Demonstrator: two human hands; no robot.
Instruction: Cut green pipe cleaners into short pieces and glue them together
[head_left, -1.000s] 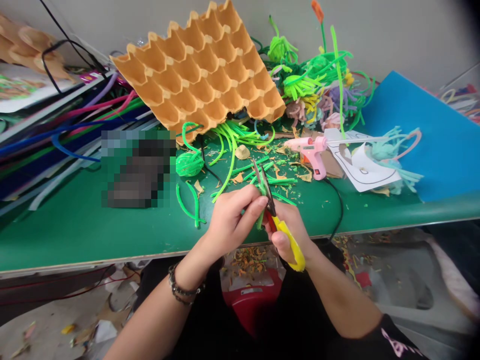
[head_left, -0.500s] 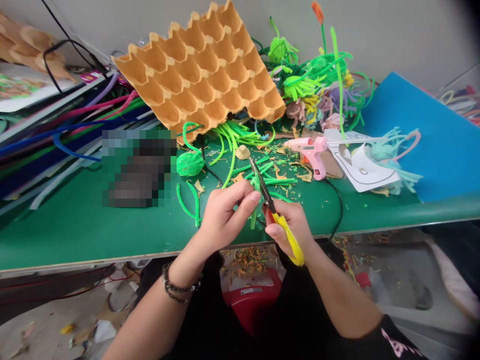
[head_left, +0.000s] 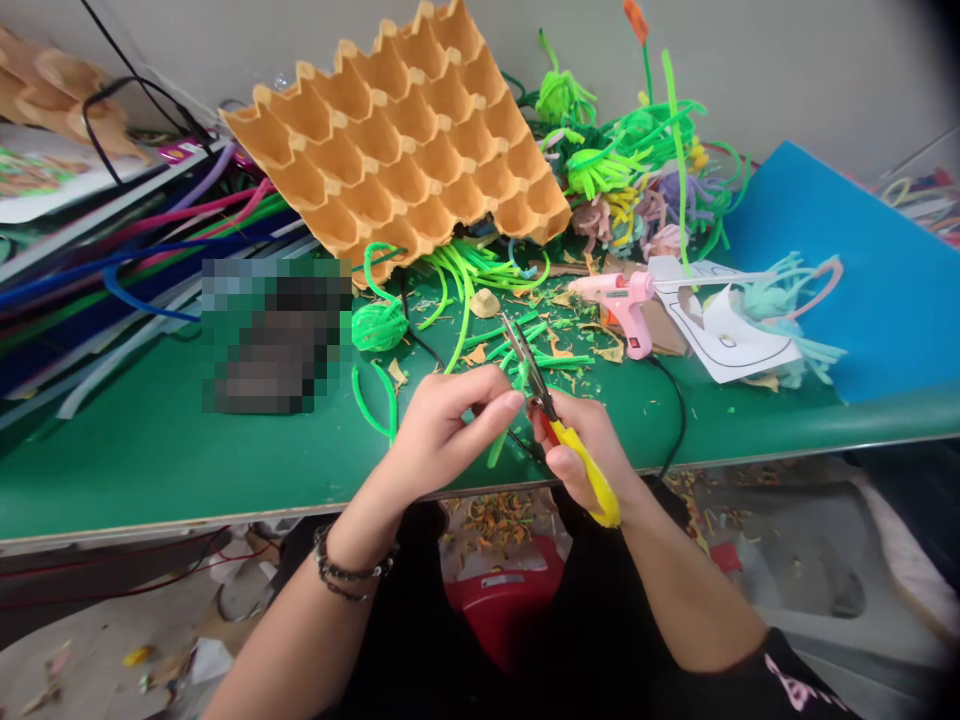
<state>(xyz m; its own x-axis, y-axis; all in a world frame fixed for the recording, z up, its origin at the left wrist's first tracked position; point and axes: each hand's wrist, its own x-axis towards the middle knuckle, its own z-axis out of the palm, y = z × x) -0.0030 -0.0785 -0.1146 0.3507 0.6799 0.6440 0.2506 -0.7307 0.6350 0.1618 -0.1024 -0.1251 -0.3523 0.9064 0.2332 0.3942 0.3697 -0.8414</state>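
Note:
My left hand (head_left: 455, 430) pinches a green pipe cleaner (head_left: 496, 450) between thumb and forefinger, over the near edge of the table. Its lower end hangs below the fingers, and the rest is partly hidden by the hand. In my right hand (head_left: 581, 440) is a pair of scissors (head_left: 541, 385) with yellow handles, blades pointing away from me and lying right beside the pinched pipe cleaner. Several cut green pipe cleaner pieces (head_left: 566, 360) lie just beyond the blades. A green fuzzy ball with a curled stem (head_left: 380, 327) rests to the left.
A cardboard egg tray (head_left: 405, 130) leans at the back. A pink glue gun (head_left: 626, 305) with a black cord, white paper cutouts (head_left: 731, 340) and a blue board (head_left: 847, 270) are on the right. Bundled pipe cleaners (head_left: 150, 250) lie left, near a blurred dark object (head_left: 270, 350).
The scissors have shifted slightly right and toward me with my right hand. My left hand has moved a little, and the pipe cleaner's lower end has swung left.

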